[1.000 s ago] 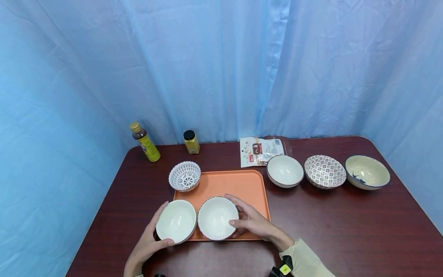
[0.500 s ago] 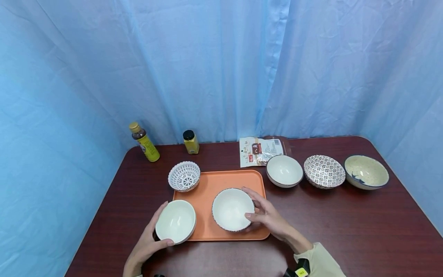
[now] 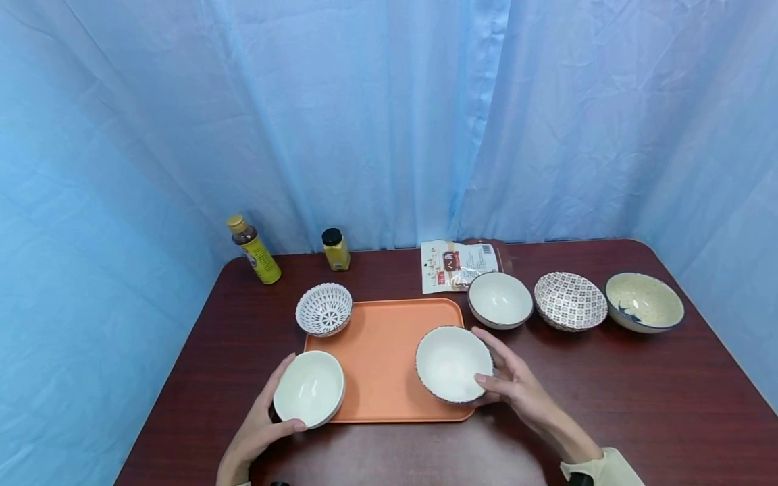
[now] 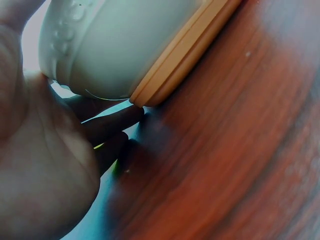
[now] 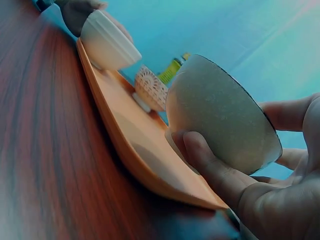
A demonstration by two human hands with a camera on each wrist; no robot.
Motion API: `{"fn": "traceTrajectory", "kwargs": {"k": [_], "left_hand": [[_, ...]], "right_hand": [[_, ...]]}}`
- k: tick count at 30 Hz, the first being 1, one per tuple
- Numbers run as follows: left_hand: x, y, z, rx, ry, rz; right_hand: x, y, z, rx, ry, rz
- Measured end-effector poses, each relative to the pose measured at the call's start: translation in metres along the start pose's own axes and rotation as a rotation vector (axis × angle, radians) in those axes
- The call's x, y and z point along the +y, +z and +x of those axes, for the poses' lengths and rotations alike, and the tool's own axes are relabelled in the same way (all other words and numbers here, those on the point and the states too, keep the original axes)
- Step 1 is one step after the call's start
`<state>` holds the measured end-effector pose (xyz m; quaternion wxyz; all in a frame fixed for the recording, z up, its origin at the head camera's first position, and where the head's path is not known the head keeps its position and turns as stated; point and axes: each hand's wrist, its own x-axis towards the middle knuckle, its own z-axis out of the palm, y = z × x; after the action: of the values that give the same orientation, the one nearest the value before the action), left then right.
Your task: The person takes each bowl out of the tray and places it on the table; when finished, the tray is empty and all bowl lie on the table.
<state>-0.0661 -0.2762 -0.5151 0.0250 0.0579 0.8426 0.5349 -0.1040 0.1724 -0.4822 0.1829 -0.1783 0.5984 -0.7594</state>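
A plain pale bowl [image 3: 308, 389] stands at the front left corner of the orange tray [image 3: 378, 378]. My left hand [image 3: 260, 422] grips it from the left, thumb at the front and fingers round the far side; the left wrist view shows embossed bumps on its side [image 4: 100, 50]. Over the tray's right part, my right hand [image 3: 516, 385] holds a white bowl with a dark rim [image 3: 453, 364]. In the right wrist view this bowl [image 5: 215, 115] is tilted and raised above the tray [image 5: 145, 165], with the thumb under its side.
A blue-and-white patterned bowl [image 3: 325, 310] sits by the tray's back left corner. At right stand a white bowl [image 3: 500, 300], a patterned bowl [image 3: 571, 302] and a speckled bowl [image 3: 644, 302]. A bottle [image 3: 256, 251], a jar [image 3: 336, 250] and a packet [image 3: 457, 266] are at the back.
My right hand has carried the dark-rimmed bowl rightward and up, away from beside the pale bowl to above the tray's right edge. The left hand has stayed in place.
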Motion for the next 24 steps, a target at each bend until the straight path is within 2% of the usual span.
{"fn": "traceTrajectory", "kwargs": {"k": [8,12,17,24], "left_hand": [[0.001,0.0,0.0,0.004,-0.003,0.016],[0.001,0.001,0.0,0.003,0.015,0.008],[-0.001,0.0,-0.001,0.0,0.032,0.001],[-0.001,0.0,-0.001,0.002,0.033,0.013]], "right_hand": [[-0.003,-0.024,-0.025,0.041,-0.035,-0.021],[-0.002,-0.036,-0.036,0.071,-0.051,-0.012],[0.0,-0.048,-0.045,0.115,-0.055,-0.007],[0.004,-0.058,-0.055,0.138,-0.084,-0.005]]}}
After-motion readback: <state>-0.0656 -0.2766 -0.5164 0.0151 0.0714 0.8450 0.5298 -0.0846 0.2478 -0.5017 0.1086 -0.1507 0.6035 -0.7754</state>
